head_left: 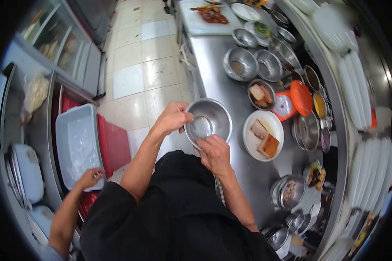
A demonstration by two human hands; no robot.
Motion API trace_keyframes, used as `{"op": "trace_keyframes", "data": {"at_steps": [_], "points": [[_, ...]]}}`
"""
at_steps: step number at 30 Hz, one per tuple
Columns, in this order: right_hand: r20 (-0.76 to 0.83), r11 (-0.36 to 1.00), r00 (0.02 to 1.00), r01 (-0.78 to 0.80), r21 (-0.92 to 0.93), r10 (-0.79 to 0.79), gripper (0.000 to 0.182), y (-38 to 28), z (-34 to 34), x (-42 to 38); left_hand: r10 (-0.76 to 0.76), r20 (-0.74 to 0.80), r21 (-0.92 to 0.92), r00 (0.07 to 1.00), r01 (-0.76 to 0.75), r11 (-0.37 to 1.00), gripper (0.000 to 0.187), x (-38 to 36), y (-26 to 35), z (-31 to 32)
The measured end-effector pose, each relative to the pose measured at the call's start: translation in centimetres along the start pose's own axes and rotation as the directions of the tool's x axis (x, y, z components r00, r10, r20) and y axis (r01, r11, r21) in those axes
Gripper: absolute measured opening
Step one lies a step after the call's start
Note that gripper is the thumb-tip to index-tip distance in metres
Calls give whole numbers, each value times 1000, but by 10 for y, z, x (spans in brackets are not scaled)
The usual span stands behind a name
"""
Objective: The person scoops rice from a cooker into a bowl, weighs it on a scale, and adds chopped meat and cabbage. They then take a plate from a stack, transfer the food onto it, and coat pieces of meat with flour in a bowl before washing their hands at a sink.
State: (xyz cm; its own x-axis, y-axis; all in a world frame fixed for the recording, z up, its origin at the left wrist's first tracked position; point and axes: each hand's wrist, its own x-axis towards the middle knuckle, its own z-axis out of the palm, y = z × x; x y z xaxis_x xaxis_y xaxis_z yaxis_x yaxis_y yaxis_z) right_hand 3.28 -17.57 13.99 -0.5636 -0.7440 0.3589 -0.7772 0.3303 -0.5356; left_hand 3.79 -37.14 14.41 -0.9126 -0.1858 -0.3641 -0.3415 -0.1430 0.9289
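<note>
In the head view I hold a steel bowl [217, 114] over the near edge of the steel counter [248, 187]. My left hand [175, 117] grips its left rim, fingers curled over the edge. At the bowl's lower rim is my right hand [214, 152], its fingers bent against the metal. Something pale and round, perhaps a little liquid, shows at the bottom of the bowl. Right of the bowl, a white plate [253, 147] bears two pieces of cooked meat [268, 146]. Above that plate stands a small steel bowl [272, 89] with more meat pieces.
Steel bowls [241, 61] and an orange scale [284, 105] stand along the counter. Roast meat lies on a white board [189, 21] at the top. Another person's hand [91, 177] is at a grey tub [76, 111] on the left. Stacked plates [370, 174] line the right shelf.
</note>
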Motion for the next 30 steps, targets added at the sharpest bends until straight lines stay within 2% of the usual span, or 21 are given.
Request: {"op": "trace_keyframes", "data": {"at_steps": [1, 2, 4, 5, 7, 8, 9, 11, 12, 13, 16, 19, 20, 21, 23, 24, 26, 27, 28, 29, 30], "points": [[27, 999, 999, 35, 35, -36, 27, 4, 10, 12, 32, -110, 24, 993, -30, 999, 15, 3, -7, -15], [53, 997, 997, 54, 56, -57, 27, 6, 16, 25, 20, -145, 10, 989, -19, 1000, 15, 6, -15, -30], [-151, 994, 987, 74, 74, -63, 29, 7, 26, 53, 76, -422, 46, 903, -62, 997, 20, 17, -31, -59], [-126, 993, 989, 83, 88, -72, 29, 18, 41, 57, 58, -444, 30, 894, -50, 998, 20, 26, -45, -72], [-72, 946, 974, -188, 264, 213, 34, 53, 85, 62, 87, -664, 92, 743, -34, 995, 24, 52, -85, -95], [-1, 915, 949, -304, 265, 316, 33, 66, 100, 66, 46, -714, 60, 698, -4, 998, 23, 64, -102, -104], [26, 914, 949, -311, 259, 316, 33, 79, 116, 71, 21, -721, 38, 692, 10, 999, 23, 79, -124, -113], [177, 753, 807, -590, 291, 563, 34, 107, 151, 78, -27, -831, 13, 556, 69, 998, 21, 105, -167, -128], [178, 781, 797, -603, 162, 578, 36, 125, 169, 80, -205, -806, -158, 555, 132, 979, 20, 112, -164, -129], [205, 775, 784, -616, 141, 586, 36, 143, 186, 83, -240, -801, -185, 548, 154, 971, 20, 124, -184, -134], [192, 706, 712, -700, 110, 675, 40, 182, 218, 97, -330, -826, -177, 457, 345, 922, 18, 157, -247, -139], [154, 635, 631, -772, 26, 760, 40, 211, 227, 109, -410, -810, -203, 419, 457, 866, 15, 182, -274, -134], [137, 536, 532, -844, 11, 835, 40, 215, 230, 111, -392, -817, -155, 423, 494, 856, 12, 190, -280, -131], [143, 521, 515, -854, -6, 845, 40, 220, 233, 110, -411, -807, -162, 424, 510, 845, 12, 199, -283, -128], [64, 523, 521, -852, -21, 851, 37, 228, 238, 99, -351, -795, -31, 494, 546, 837, 12, 214, -286, -122], [62, 512, 510, -859, -27, 858, 37, 230, 241, 93, -389, -754, -34, 529, 561, 827, 13, 221, -278, -121], [141, 411, 397, -907, -90, 907, 38, 237, 246, 83, -354, -760, 18, 545, 562, 827, 13, 234, -291, -114], [148, 449, 436, -890, -75, 888, 38, 239, 249, 75, -308, -771, 69, 558, 554, 830, 13, 243, -290, -111], [171, 433, 417, -899, -69, 893, 36, 236, 248, 78, -368, -738, 33, 565, 576, 817, 14, 247, -278, -109], [223, 336, 334, -941, 31, 916, 32, 230, 244, 87, -356, -757, 49, 548, 591, 805, 12, 253, -275, -105], [231, 275, 293, -955, 108, 928, 30, 241, 254, 67, -343, -758, 53, 555, 577, 815, 12, 255, -274, -99]]}}
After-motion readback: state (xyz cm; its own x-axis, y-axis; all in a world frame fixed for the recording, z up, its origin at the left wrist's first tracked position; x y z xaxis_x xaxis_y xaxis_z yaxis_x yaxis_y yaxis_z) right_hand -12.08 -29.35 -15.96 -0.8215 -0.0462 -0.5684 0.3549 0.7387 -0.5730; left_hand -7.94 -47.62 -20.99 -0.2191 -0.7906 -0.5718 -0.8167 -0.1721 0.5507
